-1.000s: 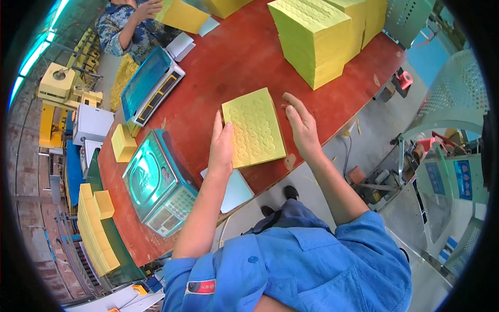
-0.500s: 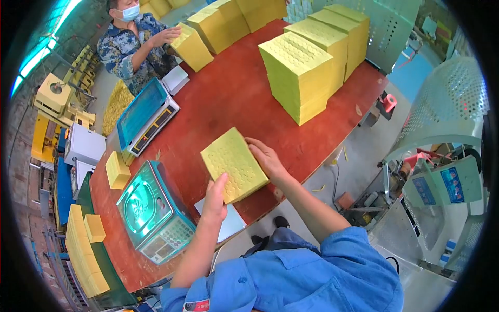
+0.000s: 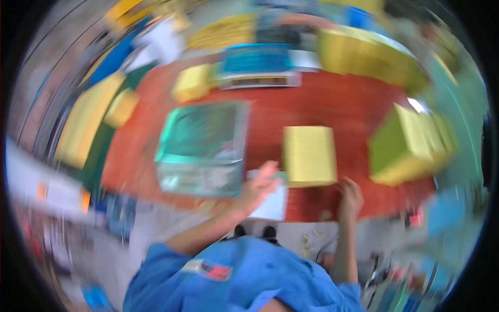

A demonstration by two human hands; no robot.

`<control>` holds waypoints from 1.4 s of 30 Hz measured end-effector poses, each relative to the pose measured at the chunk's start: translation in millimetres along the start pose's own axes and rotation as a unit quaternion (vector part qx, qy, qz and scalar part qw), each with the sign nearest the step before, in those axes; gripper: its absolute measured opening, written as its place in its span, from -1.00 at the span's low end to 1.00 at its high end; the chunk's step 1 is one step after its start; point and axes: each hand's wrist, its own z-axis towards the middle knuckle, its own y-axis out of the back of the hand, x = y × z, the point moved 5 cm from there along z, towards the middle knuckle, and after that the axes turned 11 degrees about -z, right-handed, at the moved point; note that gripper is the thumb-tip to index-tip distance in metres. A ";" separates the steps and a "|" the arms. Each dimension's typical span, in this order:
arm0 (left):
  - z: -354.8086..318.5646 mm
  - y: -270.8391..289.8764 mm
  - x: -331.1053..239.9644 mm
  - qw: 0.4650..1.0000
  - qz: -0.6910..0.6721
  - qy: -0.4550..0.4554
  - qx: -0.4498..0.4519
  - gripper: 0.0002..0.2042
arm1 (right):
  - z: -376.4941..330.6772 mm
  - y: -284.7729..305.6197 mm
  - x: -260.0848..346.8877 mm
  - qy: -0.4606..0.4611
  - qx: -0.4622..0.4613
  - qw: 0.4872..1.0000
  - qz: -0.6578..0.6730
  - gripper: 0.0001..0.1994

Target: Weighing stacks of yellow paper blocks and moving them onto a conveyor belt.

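Observation:
A block of yellow paper sheets (image 3: 310,156) rests on the red table (image 3: 364,99) in front of me. My left hand (image 3: 260,184) is to the left of its near corner, fingers stretched out and holding nothing, above a white sheet or pad (image 3: 273,203). Just past the block's near right corner is my right hand (image 3: 351,197), apart from it; it looks loosely open, though motion blurs the fingers. Left of the block stands a teal weighing scale (image 3: 202,138) with a flat, shiny pan.
A second scale with a blue top (image 3: 255,60) stands at the back. Yellow paper blocks stand at far right (image 3: 369,49), at right (image 3: 403,145), and singly at back left (image 3: 191,83). More blocks (image 3: 93,119) line the left side. A person's arm (image 3: 306,20) shows across the table.
The paper block, earlier held tilted between both hands, now rests on the table. Both hands have let go and moved apart. The head view has turned left and blurred.

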 end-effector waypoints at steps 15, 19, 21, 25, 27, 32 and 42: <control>-189.3 205.4 78.5 0.949 -0.070 0.208 -0.224 -0.73 | -52.9 -33.6 72.8 0.126 -0.130 0.983 -0.041 -0.79; -218.7 267.8 86.4 0.916 -0.141 0.224 -0.302 -0.68 | -82.0 -129.4 103.0 0.129 0.018 0.990 -0.061 -0.82; -209.8 289.7 92.1 0.918 -0.166 0.231 -0.277 -0.68 | -102.3 -158.9 106.9 0.110 0.059 0.992 0.023 -0.84; -184.8 294.9 81.7 0.935 -0.175 0.223 -0.214 -0.67 | -155.0 -155.3 83.6 0.057 0.019 0.997 0.049 -0.84; -181.8 298.8 84.3 0.939 -0.157 0.250 -0.176 -0.68 | -184.9 -161.1 66.0 -0.001 0.003 0.999 0.045 -0.84; -175.2 325.5 91.1 0.947 -0.102 0.254 -0.166 -0.71 | -229.2 -194.8 49.4 -0.082 0.020 0.990 0.113 -0.82; -177.9 323.5 73.1 0.958 0.134 0.249 -0.054 -0.67 | -164.5 -101.0 23.8 -0.036 -0.102 0.994 0.029 -0.83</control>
